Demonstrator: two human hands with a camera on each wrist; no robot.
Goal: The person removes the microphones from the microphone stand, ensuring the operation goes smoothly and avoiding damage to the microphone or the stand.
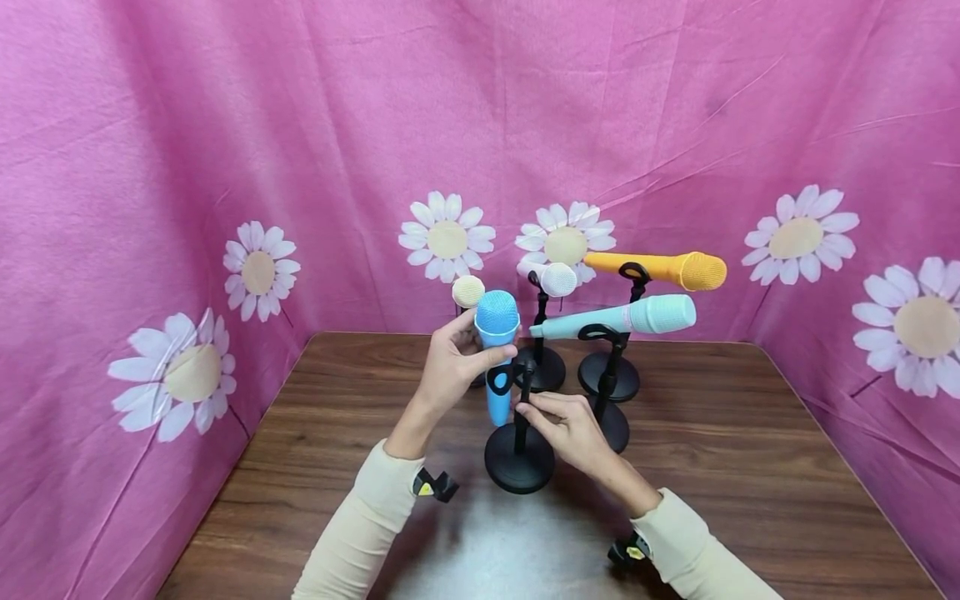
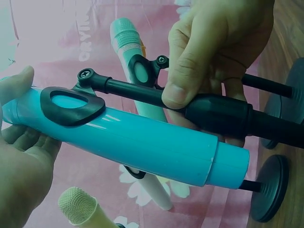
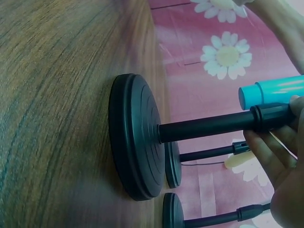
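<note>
A blue microphone (image 1: pixel 497 325) sits head up in the ring clip (image 2: pixel 71 105) of a black desk stand (image 1: pixel 519 458). My left hand (image 1: pixel 453 362) grips the microphone just below its mesh head, thumb in front and fingers behind. With thumb and fingers, my right hand (image 1: pixel 566 425) pinches the stand's pole at the thick collar (image 2: pixel 218 114), below the clip. The stand's round base (image 3: pixel 137 137) rests on the wooden table. In the left wrist view the microphone runs slanting beside the pole, its tail end pointing toward the base.
Behind and to the right, a mint microphone (image 1: pixel 622 318) and a yellow microphone (image 1: pixel 660 268) lie in stands. A white microphone (image 1: pixel 557 279) and a cream microphone (image 1: pixel 468 291) stand farther back. A pink curtain (image 1: pixel 480 100) with daisies surrounds the wooden table (image 1: pixel 315 433).
</note>
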